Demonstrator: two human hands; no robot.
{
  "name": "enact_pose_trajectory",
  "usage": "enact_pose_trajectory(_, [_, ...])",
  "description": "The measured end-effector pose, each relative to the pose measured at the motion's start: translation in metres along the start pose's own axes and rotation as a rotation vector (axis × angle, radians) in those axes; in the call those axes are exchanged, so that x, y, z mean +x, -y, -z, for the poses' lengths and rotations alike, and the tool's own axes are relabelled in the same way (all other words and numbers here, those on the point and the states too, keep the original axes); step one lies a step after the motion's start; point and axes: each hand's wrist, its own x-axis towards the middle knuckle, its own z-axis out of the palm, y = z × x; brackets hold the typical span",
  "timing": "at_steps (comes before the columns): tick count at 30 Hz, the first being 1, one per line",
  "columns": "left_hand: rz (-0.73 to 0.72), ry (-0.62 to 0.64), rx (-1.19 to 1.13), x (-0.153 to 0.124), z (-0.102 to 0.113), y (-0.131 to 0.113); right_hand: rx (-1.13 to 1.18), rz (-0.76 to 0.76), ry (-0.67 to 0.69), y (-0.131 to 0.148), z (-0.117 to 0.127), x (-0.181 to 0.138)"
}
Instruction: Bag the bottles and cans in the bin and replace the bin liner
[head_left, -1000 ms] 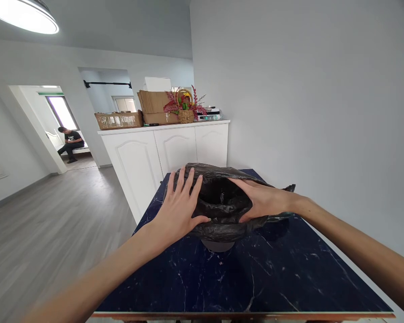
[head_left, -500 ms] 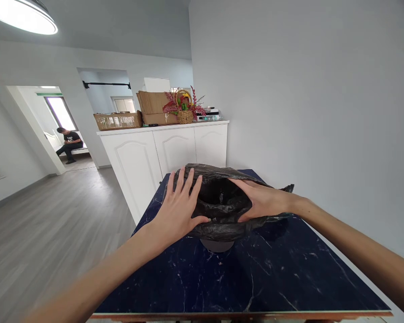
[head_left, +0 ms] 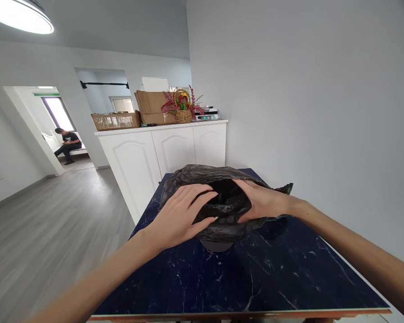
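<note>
A crumpled black plastic bag (head_left: pixel 222 211) lies over a round grey object (head_left: pixel 217 245) on the dark blue marble table (head_left: pixel 256 273). Only that object's lower rim shows under the bag. My left hand (head_left: pixel 180 215) rests on the bag's left side, fingers stretched toward the middle and the thumb below. My right hand (head_left: pixel 264 202) lies on the bag's right side with the fingers together and pressed against the plastic. Neither hand visibly grips a fold.
The table's right side runs along a grey wall (head_left: pixel 306 112). Behind the table stands a white cabinet (head_left: pixel 164 152) with cardboard boxes (head_left: pixel 116 120) and a flower basket (head_left: pixel 182 107). Grey wood floor (head_left: pixel 54 224) lies to the left. A person (head_left: pixel 66 142) sits in the far doorway.
My left hand has turned: its fingers pointed up along the bag's left side and now reach rightward over the bag's middle. The right hand has barely moved.
</note>
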Motion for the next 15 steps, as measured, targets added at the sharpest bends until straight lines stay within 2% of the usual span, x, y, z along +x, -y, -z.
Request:
enact_pose_trajectory(9, [0.402, 0.096, -0.296, 0.007, -0.026, 0.034, 0.107, 0.072, -0.119, -0.009, -0.006, -0.001])
enact_pose_trajectory(15, [0.538, 0.049, -0.579, 0.025, -0.056, 0.071, 0.387, -0.050, -0.161, -0.020, -0.009, 0.004])
